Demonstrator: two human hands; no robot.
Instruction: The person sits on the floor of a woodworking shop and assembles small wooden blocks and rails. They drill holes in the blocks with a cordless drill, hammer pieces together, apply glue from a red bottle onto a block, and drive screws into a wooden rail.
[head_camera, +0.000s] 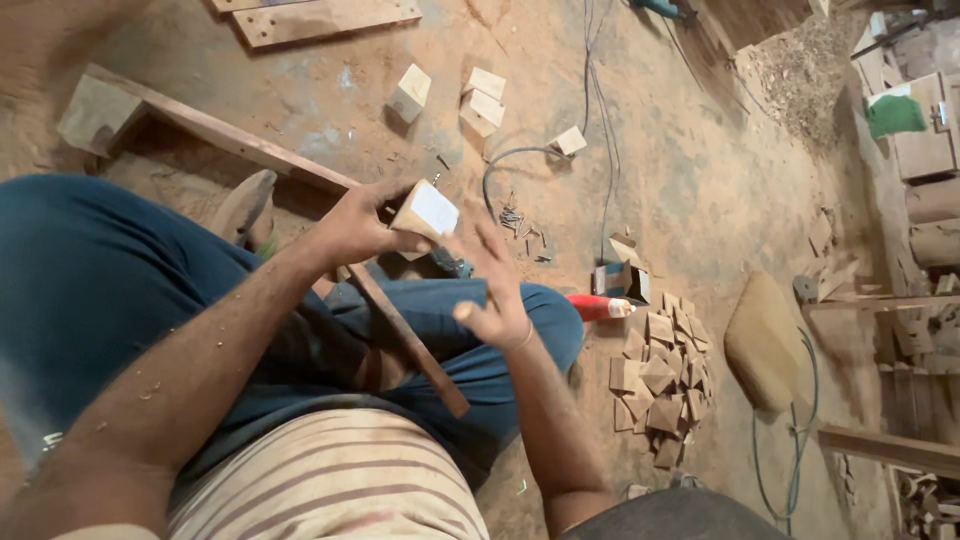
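While the wooden block sits above the knees, gripped in the left hand, a long wooden strip crosses under it. Small wooden pieces and a red bottle lie on the floor nearby. The right hand hovers just beside the block, fingers loose, holding nothing.

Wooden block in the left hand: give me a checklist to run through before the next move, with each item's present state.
1. Left hand grips the wooden block: ok.
2. Block's pale face turned up and unobstructed: ok.
3. Right hand empty and open beside the block: ok.
4. Long wooden strip resting across the lap: ok.
5. Red-handled tool lies on the floor near the right knee: ok.
6. Loose nails scattered on the floor ahead, not gathered: not ok.
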